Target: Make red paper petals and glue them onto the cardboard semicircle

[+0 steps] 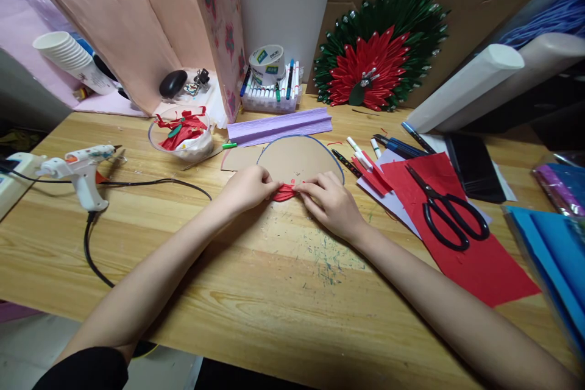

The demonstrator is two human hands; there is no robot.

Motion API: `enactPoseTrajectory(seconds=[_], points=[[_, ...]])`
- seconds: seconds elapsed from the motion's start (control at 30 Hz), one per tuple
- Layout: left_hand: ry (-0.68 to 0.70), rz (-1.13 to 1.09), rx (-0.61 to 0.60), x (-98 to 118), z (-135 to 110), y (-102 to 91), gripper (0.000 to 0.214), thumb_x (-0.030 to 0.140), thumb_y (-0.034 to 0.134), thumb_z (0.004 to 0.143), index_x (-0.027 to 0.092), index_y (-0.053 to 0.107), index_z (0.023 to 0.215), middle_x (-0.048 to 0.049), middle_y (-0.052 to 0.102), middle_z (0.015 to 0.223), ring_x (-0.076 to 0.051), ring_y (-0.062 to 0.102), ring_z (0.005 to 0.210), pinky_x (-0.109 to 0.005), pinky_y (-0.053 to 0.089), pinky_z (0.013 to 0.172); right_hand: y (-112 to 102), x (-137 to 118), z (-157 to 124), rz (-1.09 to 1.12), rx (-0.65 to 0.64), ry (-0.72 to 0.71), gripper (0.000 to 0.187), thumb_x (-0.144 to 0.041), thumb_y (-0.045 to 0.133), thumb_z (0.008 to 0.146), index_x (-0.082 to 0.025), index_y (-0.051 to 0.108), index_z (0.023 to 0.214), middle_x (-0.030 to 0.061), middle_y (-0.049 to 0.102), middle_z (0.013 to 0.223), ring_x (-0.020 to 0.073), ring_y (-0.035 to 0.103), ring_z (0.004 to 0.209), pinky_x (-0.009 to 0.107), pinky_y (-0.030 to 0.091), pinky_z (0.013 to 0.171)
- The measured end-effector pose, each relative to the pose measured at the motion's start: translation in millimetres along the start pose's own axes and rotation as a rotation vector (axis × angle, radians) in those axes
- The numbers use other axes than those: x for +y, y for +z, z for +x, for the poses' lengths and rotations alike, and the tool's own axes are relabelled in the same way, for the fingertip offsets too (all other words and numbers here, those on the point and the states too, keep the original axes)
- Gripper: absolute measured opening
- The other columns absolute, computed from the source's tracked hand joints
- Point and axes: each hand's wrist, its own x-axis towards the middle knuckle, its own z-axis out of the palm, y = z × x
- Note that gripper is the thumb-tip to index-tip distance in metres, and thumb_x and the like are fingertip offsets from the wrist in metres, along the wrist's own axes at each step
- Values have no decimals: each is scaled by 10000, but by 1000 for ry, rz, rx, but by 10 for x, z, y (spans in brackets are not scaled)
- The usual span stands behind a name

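Both hands meet at the middle of the wooden table (256, 292). My left hand (247, 187) and my right hand (329, 202) pinch a small folded red paper piece (284, 192) between their fingertips, pressing it down at the near edge of a brown cardboard semicircle (299, 159). Only the middle of the red piece shows between the fingers.
A white glue gun (82, 167) with a black cable lies at left. A clear bowl of red paper pieces (183, 132), a purple folded strip (280, 127), a marker box with tape roll (270, 84), black scissors (445, 210) on red paper (475, 256), pens, and a red-green paper flower (379, 52) surround the hands.
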Motion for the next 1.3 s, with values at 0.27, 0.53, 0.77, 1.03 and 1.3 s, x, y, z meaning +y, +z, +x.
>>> enactPoseTrajectory(seconds=[0.27, 0.53, 0.77, 1.03, 1.3], points=[[20, -127, -24, -39, 38, -60, 338, 437, 522, 766, 147, 649, 646, -56, 663, 590, -150, 584, 539, -254, 383, 537, 3, 4, -5, 2, -14, 29, 215, -215, 469, 899, -164, 646, 1011, 84, 612, 883, 215, 485, 854, 343, 430, 752], [40, -84, 27, -67, 39, 61, 235, 360, 536, 723, 160, 626, 639, -42, 653, 600, -140, 555, 538, -242, 331, 502, 9, 1, -5, -29, -10, -3, 224, -237, 477, 896, -188, 672, 995, 80, 607, 867, 210, 482, 835, 324, 430, 711], [17, 3, 90, -32, 17, 71, 234, 375, 551, 719, 160, 618, 653, -47, 646, 636, -144, 536, 549, -256, 309, 508, 22, -5, -27, -73, 7, -49, 209, -220, 509, 871, -199, 684, 984, 75, 617, 862, 207, 476, 823, 318, 430, 701], [12, 55, 100, 2, -1, 61, 253, 415, 558, 721, 174, 603, 660, -55, 646, 676, -164, 541, 586, -269, 311, 525, 16, -14, -17, -94, -1, -48, 212, -218, 503, 874, -192, 683, 983, 75, 619, 858, 205, 479, 812, 315, 430, 684], [9, 49, 106, 3, -3, 59, 244, 416, 569, 716, 178, 608, 678, -48, 652, 697, -164, 549, 602, -262, 309, 519, 15, -5, -26, -54, 20, -51, 190, -201, 512, 863, -193, 670, 967, 75, 619, 855, 210, 490, 808, 330, 442, 695]])
